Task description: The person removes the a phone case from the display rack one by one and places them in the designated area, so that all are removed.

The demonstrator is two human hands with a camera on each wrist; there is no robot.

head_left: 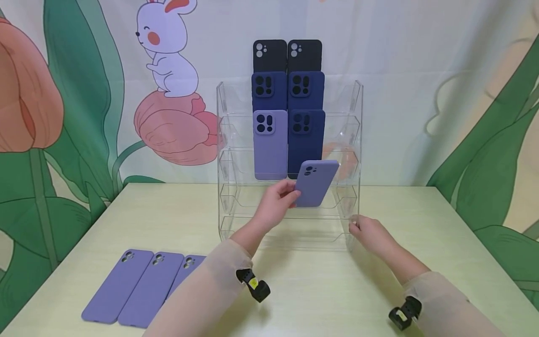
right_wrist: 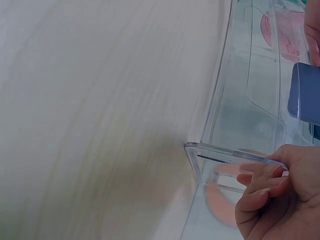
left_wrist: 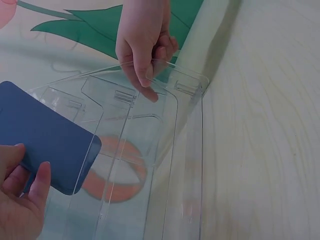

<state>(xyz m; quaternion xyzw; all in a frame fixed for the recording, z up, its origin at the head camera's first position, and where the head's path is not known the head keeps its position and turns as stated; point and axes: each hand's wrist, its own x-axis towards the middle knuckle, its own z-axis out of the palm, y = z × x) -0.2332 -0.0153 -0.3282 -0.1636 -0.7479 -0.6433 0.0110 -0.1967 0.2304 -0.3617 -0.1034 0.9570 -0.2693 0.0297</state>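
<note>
My left hand pinches a lilac phone case by its lower left edge. That case leans to the right in front of a clear acrylic tiered rack, its camera cutouts at the top. In the left wrist view the case overlaps the rack's clear tiers. My right hand grips the lower right side panel of the rack, thumb and fingers on its edge. Behind the held case, another lilac case and a dark blue case stand side by side on a tier.
Higher tiers hold two more dark blue cases and two black cases. Several lilac cases lie in a row on the pale wooden table, partly behind my left sleeve. A printed curtain hangs behind the table.
</note>
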